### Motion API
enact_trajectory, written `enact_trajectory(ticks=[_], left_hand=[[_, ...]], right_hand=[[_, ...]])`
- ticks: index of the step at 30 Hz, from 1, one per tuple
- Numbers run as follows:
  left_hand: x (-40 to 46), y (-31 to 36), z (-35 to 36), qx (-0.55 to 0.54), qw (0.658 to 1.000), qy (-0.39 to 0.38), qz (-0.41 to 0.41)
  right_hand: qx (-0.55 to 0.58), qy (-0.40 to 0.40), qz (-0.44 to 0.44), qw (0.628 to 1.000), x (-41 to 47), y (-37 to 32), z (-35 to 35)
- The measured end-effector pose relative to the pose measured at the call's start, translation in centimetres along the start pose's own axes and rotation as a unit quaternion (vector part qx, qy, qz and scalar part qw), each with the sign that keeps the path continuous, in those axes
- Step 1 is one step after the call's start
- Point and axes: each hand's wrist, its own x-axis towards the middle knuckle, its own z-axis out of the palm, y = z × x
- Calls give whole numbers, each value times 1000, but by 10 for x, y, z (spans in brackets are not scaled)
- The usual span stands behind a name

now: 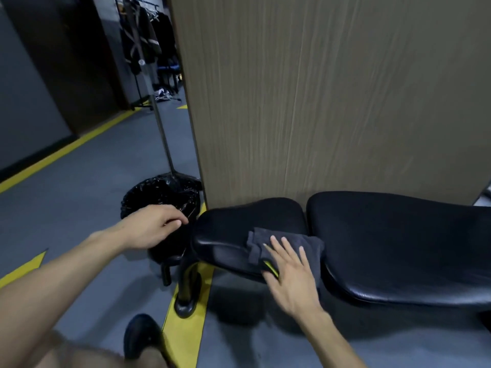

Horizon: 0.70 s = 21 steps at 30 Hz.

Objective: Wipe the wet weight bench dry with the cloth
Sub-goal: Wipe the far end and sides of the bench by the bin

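Because pressure is needed for drying, the grey cloth (287, 245) is pinned flat under the open right hand (289, 272) at the seat pad's near edge of the bench (398, 248); left hand (151, 227) loosely curled, empty, held clear.

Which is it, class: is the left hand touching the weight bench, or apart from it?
Apart. The head view shows the left hand hovering beside the weight bench, with dark floor and bin between fingertips and seat edge.
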Motion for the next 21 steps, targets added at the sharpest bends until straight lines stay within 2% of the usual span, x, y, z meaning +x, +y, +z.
enact_trajectory(ticks=[6, 12, 17, 21], left_hand=[[3, -15, 42, -129, 987, 28, -89], [17, -46, 110, -259, 952, 40, -158], [51, -53, 140, -343, 922, 91, -155], [77, -57, 151, -372, 909, 120, -146]], right_hand=[[26, -16, 42, 999, 39, 23, -27], [51, -15, 171, 984, 103, 38, -48], [8, 56, 191, 980, 156, 45, -36], [-32, 38, 243, 969, 204, 59, -34]])
